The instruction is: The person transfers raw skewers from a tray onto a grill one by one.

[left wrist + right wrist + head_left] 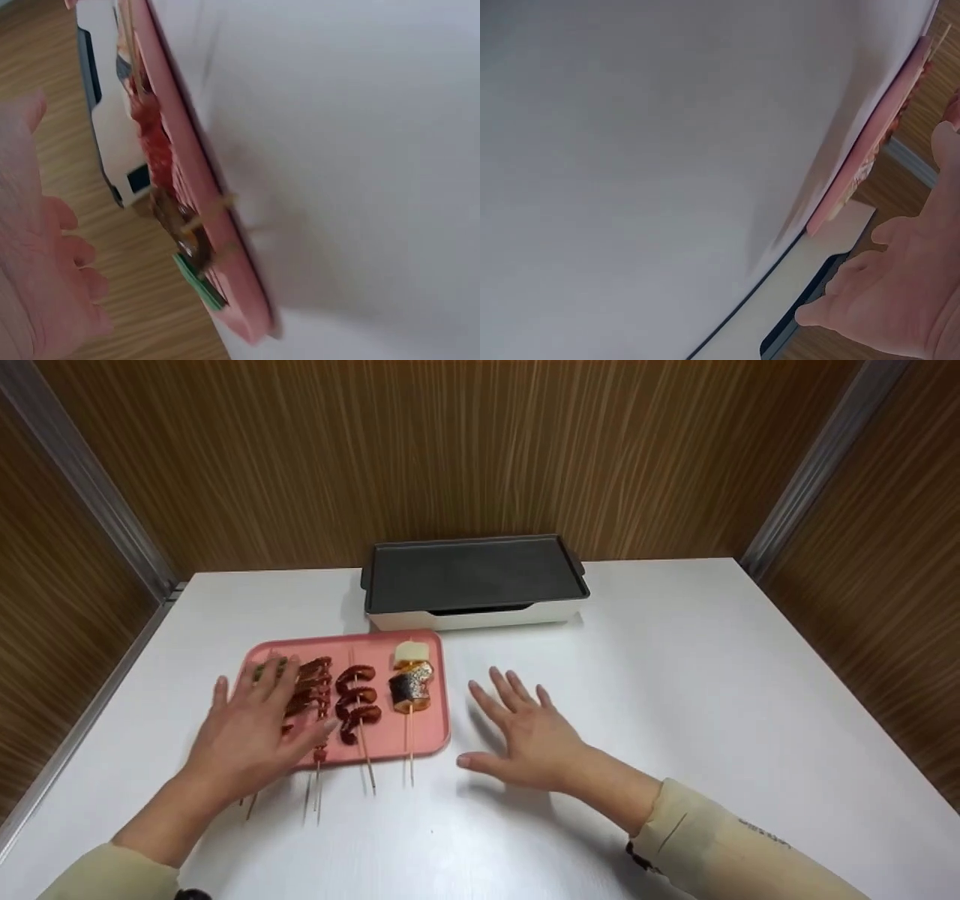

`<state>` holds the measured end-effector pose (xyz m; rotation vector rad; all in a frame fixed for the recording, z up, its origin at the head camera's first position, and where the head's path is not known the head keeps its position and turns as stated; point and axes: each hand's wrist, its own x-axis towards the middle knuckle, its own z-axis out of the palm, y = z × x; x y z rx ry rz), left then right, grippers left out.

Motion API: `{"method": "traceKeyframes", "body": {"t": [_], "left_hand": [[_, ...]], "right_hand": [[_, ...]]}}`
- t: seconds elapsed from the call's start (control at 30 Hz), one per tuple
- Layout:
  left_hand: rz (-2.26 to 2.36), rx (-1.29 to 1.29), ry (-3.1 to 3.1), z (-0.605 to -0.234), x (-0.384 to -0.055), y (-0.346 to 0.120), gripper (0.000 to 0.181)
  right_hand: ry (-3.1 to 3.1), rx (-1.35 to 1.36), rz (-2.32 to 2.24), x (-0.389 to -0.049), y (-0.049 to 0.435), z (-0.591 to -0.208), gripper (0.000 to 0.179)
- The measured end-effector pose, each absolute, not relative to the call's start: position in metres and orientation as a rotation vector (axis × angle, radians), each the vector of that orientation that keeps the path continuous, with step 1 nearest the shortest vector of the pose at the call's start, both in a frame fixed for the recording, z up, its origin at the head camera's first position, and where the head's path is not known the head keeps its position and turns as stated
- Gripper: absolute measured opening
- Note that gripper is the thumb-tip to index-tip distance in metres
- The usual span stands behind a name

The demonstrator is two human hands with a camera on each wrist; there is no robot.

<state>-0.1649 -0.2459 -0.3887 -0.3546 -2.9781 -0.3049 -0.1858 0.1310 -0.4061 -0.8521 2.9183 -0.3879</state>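
A pink tray (390, 740) on the white table carries several skewers of food. Among them are a skewer of curled brown pieces (358, 695), one with white and dark-banded pieces (410, 690), and reddish meat skewers (321, 690). My left hand (244, 727) spreads over the tray's left part, hiding some skewers there; in the left wrist view a gap shows between palm and tray. Off the tray's right side hovers my right hand (536, 739), fingers spread, nothing held. Green pieces (199, 281) show at one end of the tray in the left wrist view.
Behind the tray stands an electric griddle with a dark flat plate (476, 574) and a white base (480, 619). Wood-patterned panels (465, 450) enclose the table (675, 682) at the back and both sides. Bare skewer ends (371, 776) stick out over the tray's front edge.
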Motion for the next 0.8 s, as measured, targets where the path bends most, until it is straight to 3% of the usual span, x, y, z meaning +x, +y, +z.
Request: {"method": "traceKeyframes", "body": {"t": [0.4, 0.8], "left_hand": [[-0.299, -0.288, -3.007, -0.411, -0.151, -0.301, 0.101], [-0.293, -0.288, -3.096, -0.424, -0.151, -0.323, 0.095]], "right_hand": [[2.789, -0.994, -0.349, -0.177, 0.107, -0.408, 0.101], [2.721, -1.013, -0.281, -0.179, 0.097, -0.408, 0.1]]}}
